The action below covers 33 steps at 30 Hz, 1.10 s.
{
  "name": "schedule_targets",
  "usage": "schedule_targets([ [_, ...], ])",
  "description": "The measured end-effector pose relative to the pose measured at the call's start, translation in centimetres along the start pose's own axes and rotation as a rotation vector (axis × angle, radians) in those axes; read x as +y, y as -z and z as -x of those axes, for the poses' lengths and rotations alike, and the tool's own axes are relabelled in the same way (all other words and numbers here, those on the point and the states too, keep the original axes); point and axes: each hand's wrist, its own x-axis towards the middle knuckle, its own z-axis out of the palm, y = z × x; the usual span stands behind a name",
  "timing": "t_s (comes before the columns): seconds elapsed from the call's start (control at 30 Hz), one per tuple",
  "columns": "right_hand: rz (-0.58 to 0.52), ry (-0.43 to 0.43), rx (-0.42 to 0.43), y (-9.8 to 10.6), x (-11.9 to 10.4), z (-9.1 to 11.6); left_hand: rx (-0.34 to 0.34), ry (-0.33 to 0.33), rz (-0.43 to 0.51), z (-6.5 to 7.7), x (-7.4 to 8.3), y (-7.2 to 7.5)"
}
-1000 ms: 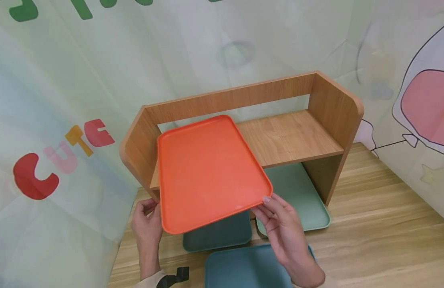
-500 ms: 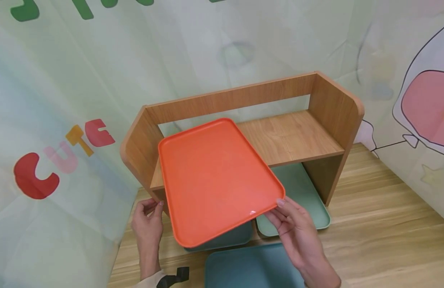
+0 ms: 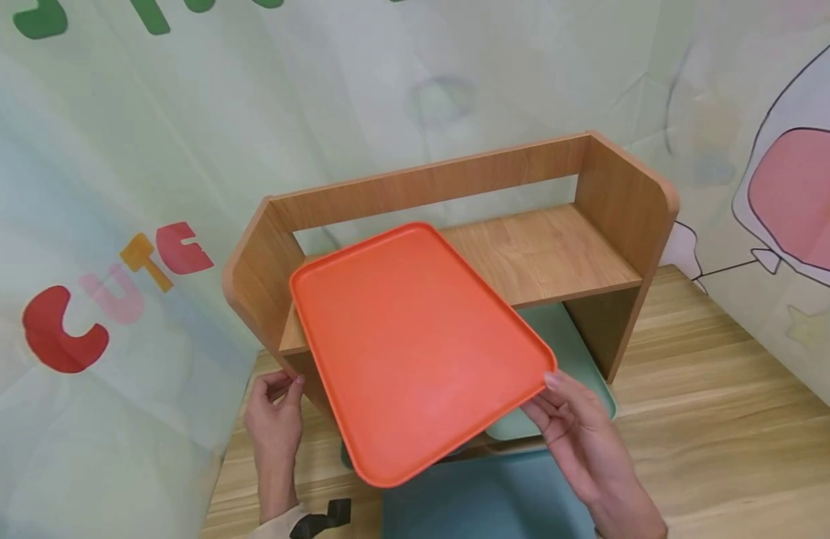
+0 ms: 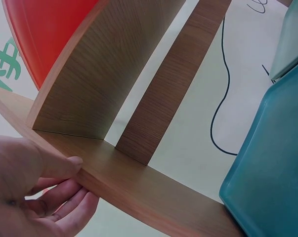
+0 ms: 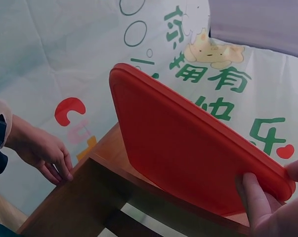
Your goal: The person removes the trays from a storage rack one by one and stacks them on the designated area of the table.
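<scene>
While the left hand (image 3: 275, 419) pinches the shelf (image 3: 542, 247), steady the orange tray (image 3: 421, 352), corner pinched in the right hand (image 3: 586, 438).

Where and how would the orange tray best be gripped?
Probably by the rim at the near right corner of the orange tray, coming from the front right with thumb above and fingers beneath, as the right hand does. The tray is flat, with a low raised rim to pinch, and its near edge juts out in front of the shelf, leaving the underside open to fingers.
</scene>
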Motion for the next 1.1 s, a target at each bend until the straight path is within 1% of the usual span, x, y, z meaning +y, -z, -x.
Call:
schedule_targets([
  [0.1,-0.003,0.005,-0.037,0.5,-0.3,0.1,0.008,-0.009,0.004,-0.1,-0.1,0.1],
  [0.2,-0.017,-0.007,-0.049,1.0,-0.6,0.3,0.010,-0.012,-0.002,-0.2,-0.2,0.1],
  [0.47,-0.070,-0.088,-0.090,2.4,-1.7,1.1,0.004,-0.002,-0.021,-0.3,-0.2,0.1],
  [0.6,-0.108,-0.124,-0.110,3.1,-2.3,1.5,0.002,-0.010,-0.033,-0.3,-0.2,0.1],
  [0.7,-0.126,-0.125,-0.124,3.7,-2.6,1.8,-0.004,-0.023,-0.037,-0.3,-0.3,0.1],
  [0.9,-0.165,-0.132,-0.133,4.7,-3.0,2.3,-0.036,-0.035,-0.032,-0.3,-0.5,0.1],
  [1.0,-0.170,-0.139,-0.159,5.2,-3.1,2.5,-0.044,-0.037,-0.036,-0.3,-0.6,0.2],
  [1.1,-0.171,-0.153,-0.184,5.8,-3.4,2.7,-0.052,-0.034,-0.060,-0.3,-0.6,0.2],
])
